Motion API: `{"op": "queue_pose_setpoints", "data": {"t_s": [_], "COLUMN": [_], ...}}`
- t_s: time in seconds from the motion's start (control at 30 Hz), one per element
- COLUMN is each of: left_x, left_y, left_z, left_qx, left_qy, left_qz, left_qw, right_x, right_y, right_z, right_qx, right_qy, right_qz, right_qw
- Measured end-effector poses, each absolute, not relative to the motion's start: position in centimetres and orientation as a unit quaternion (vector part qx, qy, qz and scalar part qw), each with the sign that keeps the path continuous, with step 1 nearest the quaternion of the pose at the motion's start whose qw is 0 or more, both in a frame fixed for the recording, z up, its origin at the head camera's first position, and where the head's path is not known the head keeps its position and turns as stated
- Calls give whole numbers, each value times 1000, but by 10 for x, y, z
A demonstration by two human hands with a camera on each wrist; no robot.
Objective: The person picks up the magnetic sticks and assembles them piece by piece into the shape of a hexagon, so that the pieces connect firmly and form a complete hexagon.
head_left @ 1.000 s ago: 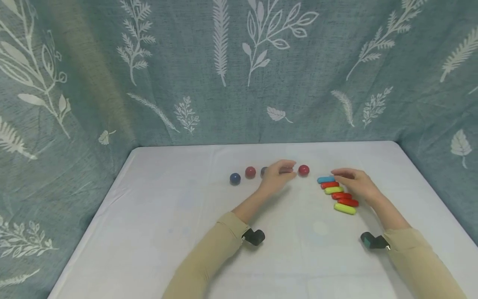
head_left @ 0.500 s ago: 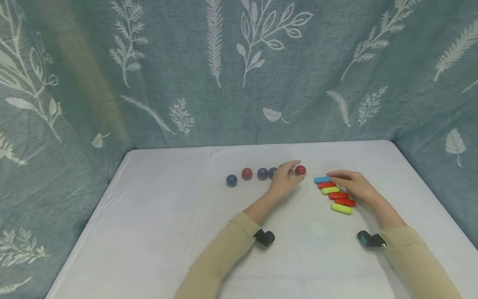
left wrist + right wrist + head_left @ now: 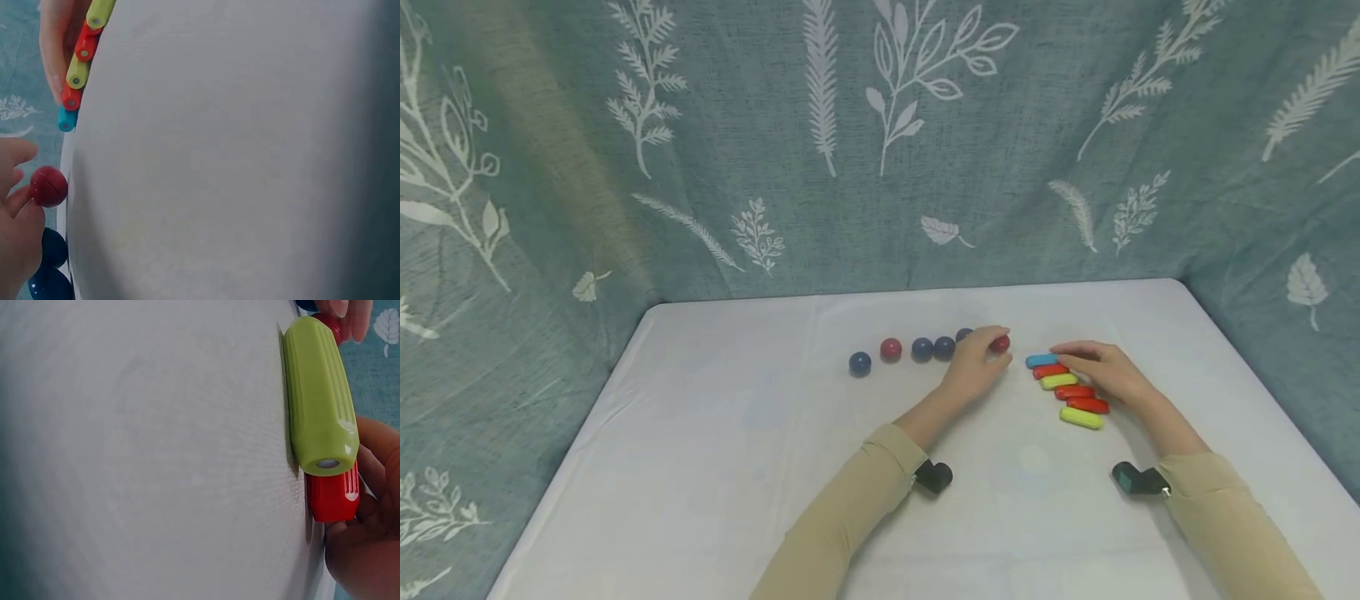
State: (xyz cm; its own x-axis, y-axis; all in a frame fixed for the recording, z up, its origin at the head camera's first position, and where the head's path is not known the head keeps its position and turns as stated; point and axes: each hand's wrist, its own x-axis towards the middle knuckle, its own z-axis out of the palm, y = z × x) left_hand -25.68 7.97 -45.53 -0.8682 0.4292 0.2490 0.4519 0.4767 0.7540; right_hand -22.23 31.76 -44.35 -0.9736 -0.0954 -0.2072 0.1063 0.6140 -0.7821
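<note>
In the head view my left hand [image 3: 976, 365] is curled about the red ball [image 3: 1000, 343] at the row's right end. Its index finger lies over the ball and its thumb sits in front. The left wrist view has the red ball [image 3: 49, 186] against the fingers. My right hand [image 3: 1108, 369] reaches over the back of a staggered row of ribbed plastic rods, fingers loosely bent. Its thumb touches the right end of the blue rod [image 3: 1041, 361]. Up close, the yellow-green rod [image 3: 322, 397] has a metal disc in its end, with a red rod [image 3: 334, 497] behind it.
Left of my left hand rest a dark blue ball [image 3: 860, 363], another red ball [image 3: 891, 349] and a touching pair of blue balls [image 3: 933, 348]. One more blue ball [image 3: 965, 335] is partly hidden by the hand. A white cloth covers the table [image 3: 700, 433]; patterned curtains [image 3: 760, 133] enclose it.
My left hand has moved right and its fingers have come in around the red ball, uncovering blue balls behind it. The right hand stays by the rods. The head view has shifted slightly.
</note>
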Motion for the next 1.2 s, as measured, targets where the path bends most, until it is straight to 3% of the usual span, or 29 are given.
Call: {"op": "queue_pose_setpoints", "data": {"t_s": [0.33,0.57,1.2], "left_x": [-255,-253,-243], "left_y": [79,78,64], "left_z": [-452,-450,-450], "left_qx": [-273,-267,-257], "left_qy": [-892,-909,-860], "left_qz": [-360,-318,-439], "left_qw": [39,21,-35], "right_x": [-223,-222,-224], "right_y": [319,318,319], "right_z": [-443,-442,-444], "right_qx": [6,-3,16], "right_qy": [884,884,887], "right_qz": [-455,-454,-443], "right_qw": [108,113,129]}}
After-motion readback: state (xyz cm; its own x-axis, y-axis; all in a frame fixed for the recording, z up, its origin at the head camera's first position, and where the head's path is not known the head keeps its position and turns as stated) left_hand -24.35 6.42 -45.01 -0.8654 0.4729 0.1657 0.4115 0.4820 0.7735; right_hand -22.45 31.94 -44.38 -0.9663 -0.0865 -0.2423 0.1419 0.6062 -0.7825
